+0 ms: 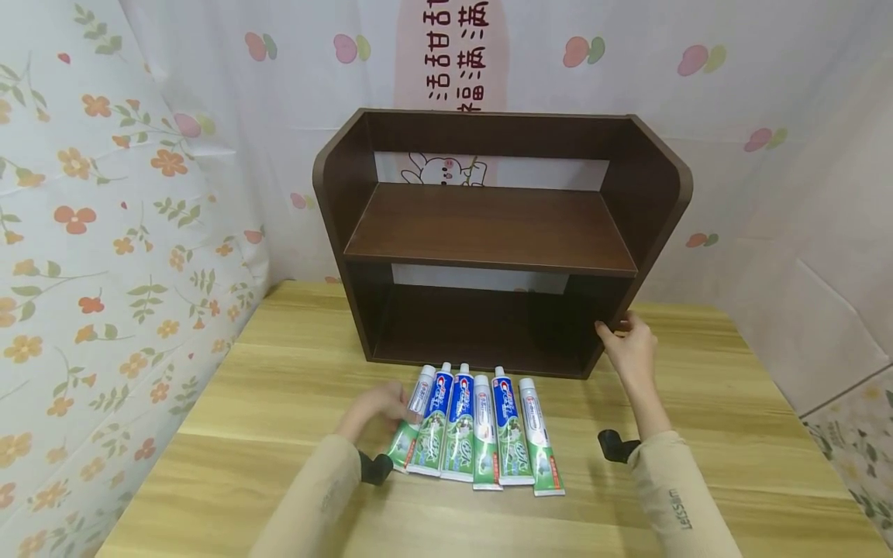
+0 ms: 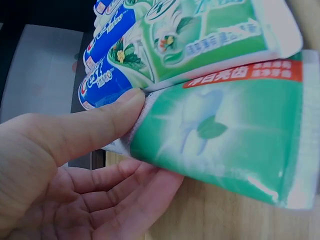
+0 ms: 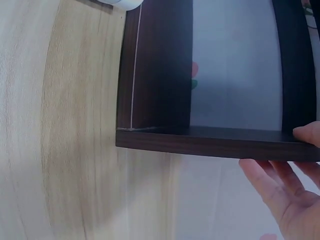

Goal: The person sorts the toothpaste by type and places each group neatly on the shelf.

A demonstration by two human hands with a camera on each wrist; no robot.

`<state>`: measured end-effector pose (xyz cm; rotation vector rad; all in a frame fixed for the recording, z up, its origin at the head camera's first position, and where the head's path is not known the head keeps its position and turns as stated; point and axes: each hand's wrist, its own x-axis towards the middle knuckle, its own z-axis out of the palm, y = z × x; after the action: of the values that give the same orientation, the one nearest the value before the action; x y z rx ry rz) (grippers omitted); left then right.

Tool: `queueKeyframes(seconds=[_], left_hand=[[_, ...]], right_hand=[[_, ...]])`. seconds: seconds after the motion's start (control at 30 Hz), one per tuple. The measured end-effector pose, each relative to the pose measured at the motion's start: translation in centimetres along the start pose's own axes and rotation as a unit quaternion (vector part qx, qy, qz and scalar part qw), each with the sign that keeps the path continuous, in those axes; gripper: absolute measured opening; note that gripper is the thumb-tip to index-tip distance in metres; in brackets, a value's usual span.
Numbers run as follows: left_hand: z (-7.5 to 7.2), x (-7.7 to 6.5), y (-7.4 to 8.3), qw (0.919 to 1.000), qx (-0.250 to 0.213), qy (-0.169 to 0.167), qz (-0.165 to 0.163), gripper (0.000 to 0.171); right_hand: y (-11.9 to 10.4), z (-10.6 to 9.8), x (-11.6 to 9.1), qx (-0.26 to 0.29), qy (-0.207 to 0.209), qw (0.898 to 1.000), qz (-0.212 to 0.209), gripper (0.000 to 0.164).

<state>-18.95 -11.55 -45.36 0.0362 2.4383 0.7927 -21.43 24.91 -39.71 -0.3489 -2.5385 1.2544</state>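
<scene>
A dark brown two-tier shelf [image 1: 488, 229] stands on the wooden table. In front of it, several toothpaste tubes [image 1: 456, 426] lie side by side in a row, caps toward the shelf. My left hand [image 1: 384, 404] is at the row's left end and holds the leftmost green-and-white toothpaste tube [image 2: 215, 132], thumb on top and fingers under its edge. The neighbouring blue-and-green tube [image 2: 165, 45] lies against it. My right hand [image 1: 633, 349] grips the shelf's right side panel [image 3: 210, 145], thumb on the inner face and fingers outside.
The wooden table [image 1: 230, 442] runs under everything. A floral curtain [image 1: 105, 232] hangs on the left, and a patterned cloth [image 1: 544, 62] with printed characters hangs behind the shelf. Black wrist mounts [image 1: 377, 469] stick out from both sleeves.
</scene>
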Motion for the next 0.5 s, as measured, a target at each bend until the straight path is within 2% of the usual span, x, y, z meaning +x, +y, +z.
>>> queueKeyframes(seconds=[0.17,0.33,0.5], left_hand=[[-0.3,0.2,0.0,0.9997,-0.015,-0.020,0.000,0.025],[0.0,0.2,-0.6,0.9996,-0.026,-0.003,0.007,0.030],[0.3,-0.1,-1.1,0.9985,-0.052,0.010,0.013,0.029]], right_hand=[[0.0,-0.1,0.1,0.006,-0.002,1.000,-0.007,0.035],[0.1,0.1,0.1,0.000,0.006,1.000,-0.015,0.032],[0.2,0.3,0.1,0.009,0.016,1.000,-0.026,0.029]])
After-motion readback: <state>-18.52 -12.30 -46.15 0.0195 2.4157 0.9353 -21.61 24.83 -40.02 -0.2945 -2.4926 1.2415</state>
